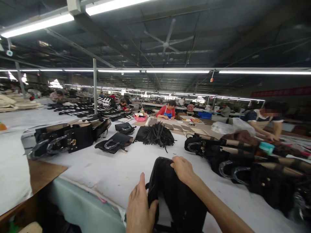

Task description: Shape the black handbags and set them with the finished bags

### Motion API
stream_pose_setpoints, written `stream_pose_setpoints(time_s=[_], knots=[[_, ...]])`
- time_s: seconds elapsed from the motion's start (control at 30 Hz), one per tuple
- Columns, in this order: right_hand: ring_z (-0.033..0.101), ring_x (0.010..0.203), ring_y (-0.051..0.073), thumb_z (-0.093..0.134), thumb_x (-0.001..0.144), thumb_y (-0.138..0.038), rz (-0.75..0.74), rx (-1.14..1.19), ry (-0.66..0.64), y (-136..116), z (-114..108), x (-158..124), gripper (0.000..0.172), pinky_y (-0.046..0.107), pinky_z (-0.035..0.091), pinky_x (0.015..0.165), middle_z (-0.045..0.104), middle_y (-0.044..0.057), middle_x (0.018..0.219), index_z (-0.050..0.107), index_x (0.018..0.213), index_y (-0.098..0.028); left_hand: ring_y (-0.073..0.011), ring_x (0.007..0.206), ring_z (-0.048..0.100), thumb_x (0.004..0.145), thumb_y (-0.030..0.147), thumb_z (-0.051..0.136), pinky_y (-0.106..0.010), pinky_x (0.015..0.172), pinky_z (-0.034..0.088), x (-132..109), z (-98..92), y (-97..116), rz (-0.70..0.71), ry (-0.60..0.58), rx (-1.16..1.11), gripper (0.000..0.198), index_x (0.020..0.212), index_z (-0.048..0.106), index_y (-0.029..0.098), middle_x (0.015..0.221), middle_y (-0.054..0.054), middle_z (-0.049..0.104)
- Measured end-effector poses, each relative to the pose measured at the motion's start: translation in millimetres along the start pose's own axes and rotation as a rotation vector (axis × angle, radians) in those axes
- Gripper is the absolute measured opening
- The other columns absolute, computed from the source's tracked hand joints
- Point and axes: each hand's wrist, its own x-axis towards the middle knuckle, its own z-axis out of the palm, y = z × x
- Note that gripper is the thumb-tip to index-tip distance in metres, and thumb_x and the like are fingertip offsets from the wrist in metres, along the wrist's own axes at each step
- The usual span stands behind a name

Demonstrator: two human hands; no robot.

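So the black bag (187,207) sat right between the two hands, close to the near edge of the desk (97,171), with its long axis running away from that edge toward the far side, leaning a bit left at the far end. The right hand (183,170) was reached out further, fingers hooked over the far end's rim. The left hand (141,205) was nearer the desk's near edge, at the bag's left side, fingers pretty straight and thumb spread wide over the side edge. Couldn't tell if it was actually pinching anything. The opening looked turned toward the left hand, so that one was closer to the mouth, while the right forearm ran along the bag's right side.
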Motion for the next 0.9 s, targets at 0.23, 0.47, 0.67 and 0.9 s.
stream_pose_setpoints(time_s=[0.23,0.47,0.67,0.9], knots=[[0.058,0.076,0.018,0.043,0.083,-0.024,-0.087,-0.012,0.023,18.8,-3.7,-12.5,0.019,0.024,0.030,0.058,0.064,0.005,0.075,0.058,0.072,-0.019,-0.0103,0.053,0.045,0.047,0.008,0.043,-0.019,0.047,0.030,53.2,-73.7,-24.9,0.012,-0.464,-0.544,0.046,0.091,0.057,0.015,0.059,0.004,0.052],[0.060,0.071,0.019,0.043,0.084,-0.025,-0.107,-0.036,0.015,2.6,16.2,-12.3,0.017,0.024,0.032,0.057,0.065,0.005,0.074,0.057,0.077,-0.020,-0.0078,0.053,0.037,0.050,0.008,0.048,-0.018,0.048,0.026,55.5,-86.4,-39.8,-0.019,-0.551,-0.495,0.032,0.081,0.050,0.017,0.057,0.007,0.043],[0.061,0.075,0.020,0.043,0.084,-0.037,-0.105,-0.050,0.055,-10.6,15.2,-15.4,0.020,0.026,0.035,0.059,0.065,0.004,0.080,0.054,0.093,-0.022,-0.0144,0.071,0.046,0.070,0.030,0.048,-0.022,0.063,0.035,45.0,-79.1,-32.5,0.138,-0.293,-0.180,0.014,0.076,0.051,0.017,0.073,0.002,0.052],[0.058,0.074,0.017,0.046,0.084,-0.032,-0.301,-0.040,0.185,-22.2,13.6,-10.1,0.022,0.026,0.035,0.064,0.062,-0.001,0.086,0.049,0.106,-0.028,-0.0124,0.062,0.044,0.075,0.031,0.044,-0.021,0.056,0.032,42.5,-69.2,-28.5,0.166,-0.247,-0.109,0.015,0.068,0.049,0.017,0.063,0.004,0.048]])
